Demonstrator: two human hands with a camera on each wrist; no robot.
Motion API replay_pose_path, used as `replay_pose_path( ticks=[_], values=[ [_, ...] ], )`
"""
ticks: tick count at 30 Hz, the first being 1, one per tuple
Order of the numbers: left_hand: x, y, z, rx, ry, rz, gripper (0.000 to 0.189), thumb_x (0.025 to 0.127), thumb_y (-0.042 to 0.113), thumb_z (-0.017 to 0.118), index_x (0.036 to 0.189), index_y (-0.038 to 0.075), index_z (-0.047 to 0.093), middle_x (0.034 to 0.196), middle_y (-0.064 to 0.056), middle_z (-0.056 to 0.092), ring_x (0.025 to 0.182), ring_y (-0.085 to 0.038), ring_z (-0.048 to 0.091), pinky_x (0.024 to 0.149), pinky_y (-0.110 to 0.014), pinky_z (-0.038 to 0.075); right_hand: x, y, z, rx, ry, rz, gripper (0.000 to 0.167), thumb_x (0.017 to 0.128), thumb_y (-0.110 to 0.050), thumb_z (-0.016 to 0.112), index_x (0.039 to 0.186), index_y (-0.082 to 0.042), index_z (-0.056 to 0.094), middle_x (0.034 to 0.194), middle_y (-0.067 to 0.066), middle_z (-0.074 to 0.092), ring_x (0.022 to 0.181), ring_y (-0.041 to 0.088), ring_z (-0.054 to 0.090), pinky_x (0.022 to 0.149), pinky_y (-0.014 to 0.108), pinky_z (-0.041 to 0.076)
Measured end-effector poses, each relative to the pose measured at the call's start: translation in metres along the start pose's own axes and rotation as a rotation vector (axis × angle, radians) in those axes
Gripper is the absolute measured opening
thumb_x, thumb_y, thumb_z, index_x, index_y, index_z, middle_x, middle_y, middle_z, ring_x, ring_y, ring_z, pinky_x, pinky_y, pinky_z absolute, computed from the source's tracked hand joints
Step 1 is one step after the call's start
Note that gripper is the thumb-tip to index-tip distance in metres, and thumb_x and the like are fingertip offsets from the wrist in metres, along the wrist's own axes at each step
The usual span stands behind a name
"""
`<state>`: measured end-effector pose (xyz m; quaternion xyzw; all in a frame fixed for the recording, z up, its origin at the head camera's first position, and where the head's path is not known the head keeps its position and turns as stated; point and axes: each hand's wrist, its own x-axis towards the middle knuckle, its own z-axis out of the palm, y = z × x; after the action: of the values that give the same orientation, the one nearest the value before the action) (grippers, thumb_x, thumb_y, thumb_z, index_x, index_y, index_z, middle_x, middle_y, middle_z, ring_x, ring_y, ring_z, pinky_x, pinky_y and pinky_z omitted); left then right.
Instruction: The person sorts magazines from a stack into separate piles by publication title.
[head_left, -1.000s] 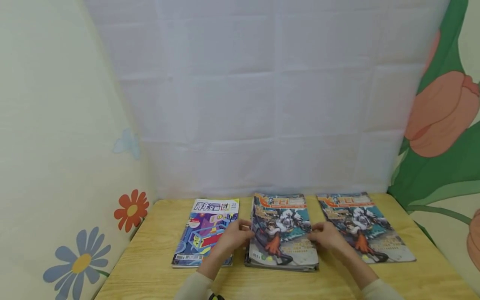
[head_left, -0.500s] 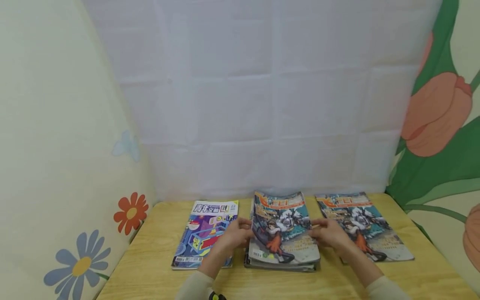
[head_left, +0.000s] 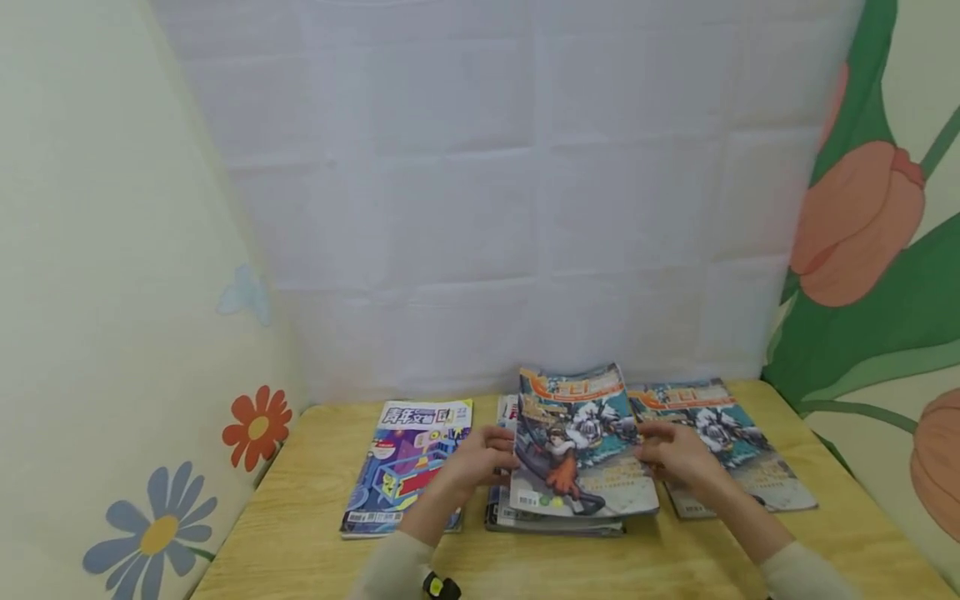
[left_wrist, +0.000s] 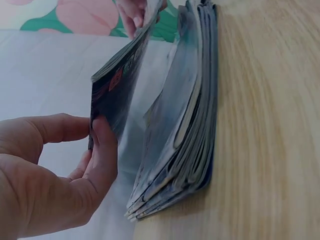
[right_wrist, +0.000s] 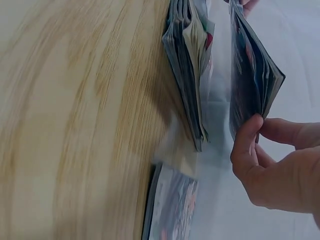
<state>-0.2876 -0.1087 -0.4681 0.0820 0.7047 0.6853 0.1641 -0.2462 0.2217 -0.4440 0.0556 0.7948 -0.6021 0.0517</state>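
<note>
Between my two hands a magazine point(head_left: 581, 446) with a teal, grey and orange illustrated cover is raised above the middle stack of magazines point(head_left: 506, 512). My left hand point(head_left: 471, 462) pinches its left edge, thumb and fingers on opposite faces in the left wrist view. On the opposite edge my right hand point(head_left: 678, 454) pinches it the same way. Both wrist views show a gap between the lifted magazine point(left_wrist: 117, 95) and the stack point(right_wrist: 185, 65). Most of the stack's top is hidden beneath it in the head view.
A purple magazine point(head_left: 408, 467) lies on the wooden table point(head_left: 285, 500) to the left. To the right lies another magazine point(head_left: 746, 458) with the same cover as the held one, partly covered by my right hand. A white cloth point(head_left: 480, 208) hangs behind the table.
The top magazine has risen off the middle stack and shifted right, with both hands gripping its sides. More of the stack's left and lower edges now shows.
</note>
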Motion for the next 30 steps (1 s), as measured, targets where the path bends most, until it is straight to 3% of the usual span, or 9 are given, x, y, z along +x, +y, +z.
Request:
replay_pose_path(
  ticks=[6, 10, 14, 16, 21, 30],
  values=[
    [0.012, 0.001, 0.024, -0.021, -0.059, 0.004, 0.056, 0.083, -0.006, 0.071, 0.135, -0.009, 0.05, 0.119, -0.019, 0.058, 0.091, -0.027, 0.064, 0.077, -0.044, 0.059, -0.004, 0.005, -0.032, -0.052, 0.002, 0.003, 0.056, 0.095, -0.005, 0.069, 0.145, 0.007, 0.046, 0.113, 0.018, 0.065, 0.074, 0.022, 0.061, 0.067, 0.041, 0.055],
    [0.02, 0.0, 0.038, -0.03, -0.068, -0.001, 0.054, 0.084, -0.006, 0.072, 0.134, -0.007, 0.052, 0.118, -0.017, 0.059, 0.094, -0.027, 0.065, 0.078, -0.044, 0.059, -0.005, 0.006, -0.051, -0.001, -0.019, 0.036, 0.061, 0.097, -0.008, 0.068, 0.15, 0.006, 0.041, 0.119, 0.017, 0.062, 0.066, 0.017, 0.053, 0.063, 0.039, 0.049],
    [0.032, -0.003, 0.056, -0.068, -0.076, -0.003, 0.051, 0.085, -0.005, 0.073, 0.133, -0.004, 0.055, 0.116, -0.016, 0.06, 0.093, -0.027, 0.065, 0.078, -0.044, 0.059, -0.004, 0.012, -0.072, 0.071, -0.046, 0.052, 0.063, 0.099, -0.008, 0.064, 0.152, 0.008, 0.034, 0.109, 0.012, 0.063, 0.058, 0.013, 0.042, 0.056, 0.036, 0.039],
    [0.038, -0.004, 0.067, -0.087, -0.077, -0.01, 0.049, 0.084, -0.006, 0.073, 0.131, -0.003, 0.056, 0.114, -0.015, 0.061, 0.092, -0.027, 0.066, 0.077, -0.044, 0.059, -0.002, 0.018, -0.083, 0.093, -0.053, 0.059, 0.064, 0.099, -0.008, 0.063, 0.152, 0.009, 0.032, 0.103, 0.008, 0.063, 0.062, 0.012, 0.046, 0.057, 0.035, 0.042],
    [0.049, -0.005, 0.1, -0.127, -0.078, -0.046, 0.044, 0.084, -0.009, 0.073, 0.125, 0.0, 0.057, 0.106, -0.014, 0.063, 0.088, -0.026, 0.066, 0.074, -0.044, 0.06, 0.005, 0.033, -0.111, 0.132, -0.058, 0.085, 0.07, 0.098, -0.006, 0.063, 0.152, 0.015, 0.024, 0.101, 0.005, 0.065, 0.087, 0.02, 0.065, 0.075, 0.042, 0.056],
    [0.065, -0.006, 0.154, -0.176, -0.06, -0.078, 0.04, 0.084, -0.014, 0.07, 0.119, 0.0, 0.057, 0.1, -0.014, 0.065, 0.083, -0.028, 0.069, 0.071, -0.042, 0.06, 0.01, 0.05, -0.156, 0.036, -0.031, 0.1, 0.07, 0.096, -0.004, 0.061, 0.147, 0.022, 0.02, 0.099, 0.003, 0.068, 0.087, 0.02, 0.067, 0.077, 0.041, 0.055]
  ],
)
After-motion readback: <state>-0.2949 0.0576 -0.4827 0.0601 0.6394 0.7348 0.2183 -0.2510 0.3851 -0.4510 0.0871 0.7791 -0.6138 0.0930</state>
